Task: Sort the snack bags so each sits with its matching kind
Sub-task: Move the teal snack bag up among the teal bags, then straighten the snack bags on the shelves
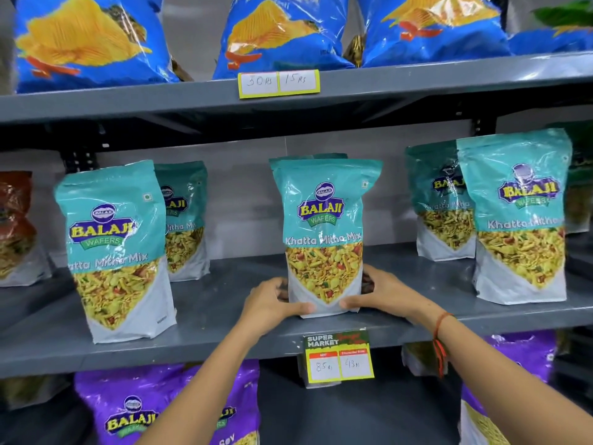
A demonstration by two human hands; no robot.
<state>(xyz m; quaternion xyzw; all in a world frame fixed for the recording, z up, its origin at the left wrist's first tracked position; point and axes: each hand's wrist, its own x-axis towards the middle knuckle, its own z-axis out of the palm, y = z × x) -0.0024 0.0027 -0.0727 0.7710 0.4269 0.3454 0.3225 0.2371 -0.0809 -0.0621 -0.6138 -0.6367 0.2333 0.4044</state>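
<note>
A teal Khatta Mitha Mix bag [324,232] stands upright at the middle of the grey middle shelf [224,303]. My left hand [272,305] grips its lower left corner and my right hand [382,292] grips its lower right side. Another teal bag peeks out behind it. More bags of the same kind stand to the left [115,252] with one behind it [184,220], and two stand at the right [518,216], [441,200].
Blue wafer bags [90,40] line the top shelf above a price tag [278,83]. Purple bags [134,409] fill the bottom shelf. A red-topped bag [16,226] stands at the far left of the middle shelf. A supermarket price label [338,356] hangs from the shelf edge.
</note>
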